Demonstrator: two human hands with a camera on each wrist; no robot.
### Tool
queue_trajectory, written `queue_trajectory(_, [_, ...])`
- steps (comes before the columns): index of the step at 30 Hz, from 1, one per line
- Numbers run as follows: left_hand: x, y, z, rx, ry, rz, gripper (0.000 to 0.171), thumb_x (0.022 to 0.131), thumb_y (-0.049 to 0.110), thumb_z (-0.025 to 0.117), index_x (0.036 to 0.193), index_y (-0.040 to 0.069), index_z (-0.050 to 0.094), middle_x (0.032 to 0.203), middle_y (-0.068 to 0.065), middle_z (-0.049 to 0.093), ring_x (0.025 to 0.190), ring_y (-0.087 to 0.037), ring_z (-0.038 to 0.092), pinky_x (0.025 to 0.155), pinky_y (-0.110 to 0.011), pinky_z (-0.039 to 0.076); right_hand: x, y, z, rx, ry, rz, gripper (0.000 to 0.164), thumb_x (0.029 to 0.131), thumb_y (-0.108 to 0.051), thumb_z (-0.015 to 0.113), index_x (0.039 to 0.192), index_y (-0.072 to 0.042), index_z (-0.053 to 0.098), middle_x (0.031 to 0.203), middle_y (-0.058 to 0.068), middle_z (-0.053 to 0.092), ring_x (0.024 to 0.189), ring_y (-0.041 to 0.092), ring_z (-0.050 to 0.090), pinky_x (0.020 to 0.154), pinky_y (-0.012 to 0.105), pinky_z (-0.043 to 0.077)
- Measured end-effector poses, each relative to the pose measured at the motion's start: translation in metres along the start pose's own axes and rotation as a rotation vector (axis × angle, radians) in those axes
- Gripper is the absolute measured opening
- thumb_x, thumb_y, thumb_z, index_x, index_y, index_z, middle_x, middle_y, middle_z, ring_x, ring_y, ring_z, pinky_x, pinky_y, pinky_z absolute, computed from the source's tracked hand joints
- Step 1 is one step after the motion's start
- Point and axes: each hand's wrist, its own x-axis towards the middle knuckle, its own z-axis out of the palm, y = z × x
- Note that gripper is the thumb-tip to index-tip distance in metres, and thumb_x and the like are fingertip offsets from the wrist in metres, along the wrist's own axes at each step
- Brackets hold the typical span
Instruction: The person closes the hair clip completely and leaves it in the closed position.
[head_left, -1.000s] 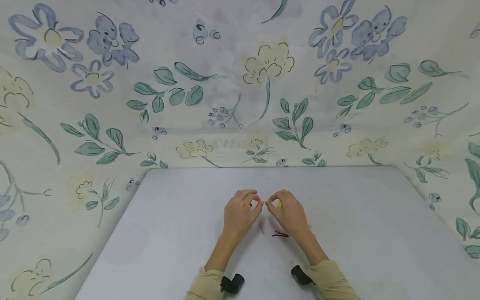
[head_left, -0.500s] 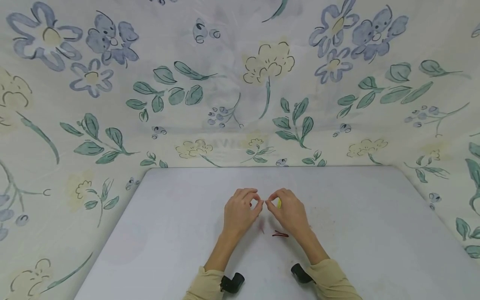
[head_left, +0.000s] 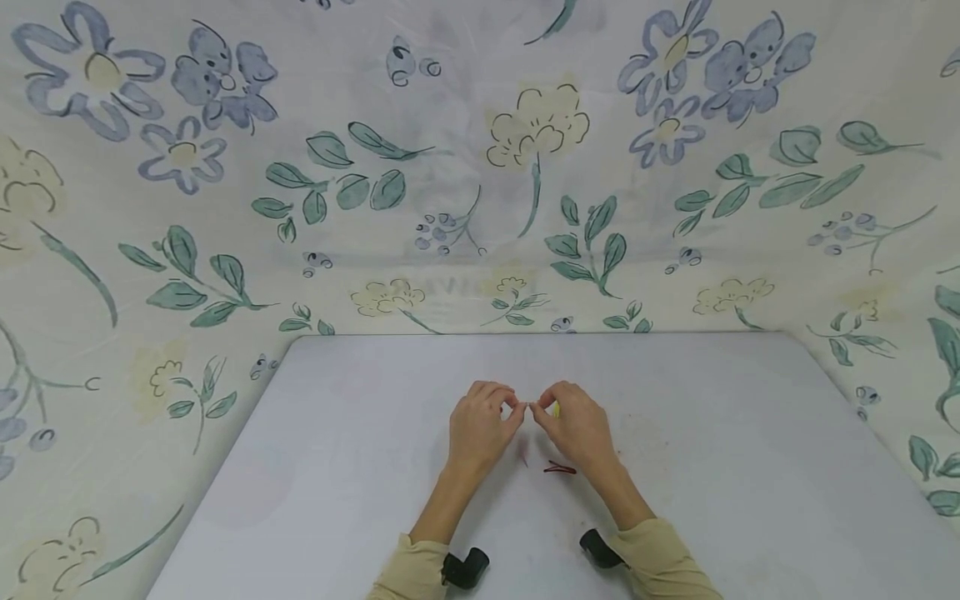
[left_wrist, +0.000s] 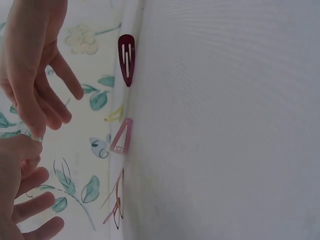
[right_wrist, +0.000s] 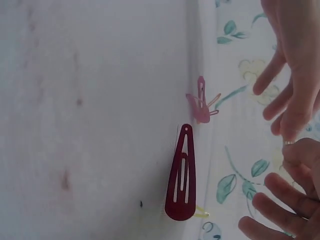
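Observation:
In the head view my left hand [head_left: 480, 423] and right hand [head_left: 579, 423] meet fingertip to fingertip over the table. Thumb and forefinger of each pinch a tiny pale, clear-looking thing [right_wrist: 287, 142]; the fingers hide most of it, so its kind does not show. The other fingers are spread in the wrist views. Beneath the hands lie a dark red snap hair clip [left_wrist: 127, 60] and a pink hair clip [left_wrist: 128, 131]. Farther back are a yellow clip [head_left: 557, 410], partly behind the right hand, and thin brownish-red clips [left_wrist: 118, 205].
The white tabletop [head_left: 337, 433] carries faint reddish specks right of the hands. Flowered cloth [head_left: 450, 167] rises behind the far edge and at both sides. A black wrist camera mount [head_left: 467, 568] sits at each cuff.
Both hands keep nearly the same place and pinch. The right hand has shifted very slightly left, narrowing the small gap between the fingertips. The clips on the table have not moved.

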Motion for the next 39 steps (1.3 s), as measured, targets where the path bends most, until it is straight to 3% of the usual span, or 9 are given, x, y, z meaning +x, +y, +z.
queue_trajectory(5, [-0.002,-0.002,-0.001,-0.049,-0.037,-0.020,0.013,0.077,0.018,0.083,0.073,0.015,0.070,0.092,0.003,0.074,0.092,-0.017,0.067,0.069,-0.032,0.055,0.000,0.001,-0.001,-0.026,-0.013,-0.034,0.016,0.086,-0.024,0.077,0.083,-0.011,0.068,0.093,0.004,0.071,0.079,0.019,0.065,0.066,0.033,0.056])
queue_trajectory(19, [-0.002,-0.005,-0.004,-0.102,-0.135,-0.027,0.007,0.082,0.016,0.079,0.078,0.016,0.073,0.102,0.002,0.074,0.089,-0.016,0.065,0.068,-0.028,0.054,-0.001,0.004,0.000,0.024,-0.087,0.002,0.016,0.090,-0.025,0.073,0.093,-0.010,0.070,0.102,0.008,0.071,0.097,0.026,0.067,0.082,0.041,0.056])
queue_trajectory(24, [-0.002,-0.006,-0.005,-0.127,-0.128,-0.023,0.007,0.082,0.016,0.079,0.079,0.016,0.073,0.102,0.002,0.074,0.090,-0.016,0.065,0.069,-0.028,0.054,0.000,0.005,-0.004,0.103,-0.142,0.034,0.018,0.093,-0.025,0.069,0.101,-0.009,0.072,0.107,0.009,0.071,0.105,0.029,0.066,0.091,0.046,0.053])
queue_trajectory(31, [-0.002,-0.009,-0.005,-0.173,-0.104,0.006,0.007,0.082,0.015,0.080,0.079,0.015,0.074,0.103,0.000,0.074,0.092,-0.018,0.066,0.072,-0.031,0.053,0.003,0.010,-0.005,0.223,-0.245,0.087,0.025,0.096,-0.027,0.065,0.107,-0.007,0.073,0.107,0.006,0.072,0.106,0.027,0.066,0.092,0.046,0.052])
queue_trajectory(39, [-0.002,-0.013,-0.006,-0.158,-0.079,0.049,0.006,0.080,0.014,0.081,0.081,0.015,0.075,0.107,-0.001,0.074,0.093,-0.020,0.066,0.073,-0.037,0.053,0.006,0.011,-0.009,0.239,-0.320,0.106,0.027,0.098,-0.030,0.062,0.107,-0.008,0.074,0.106,0.004,0.072,0.104,0.025,0.066,0.092,0.046,0.051])
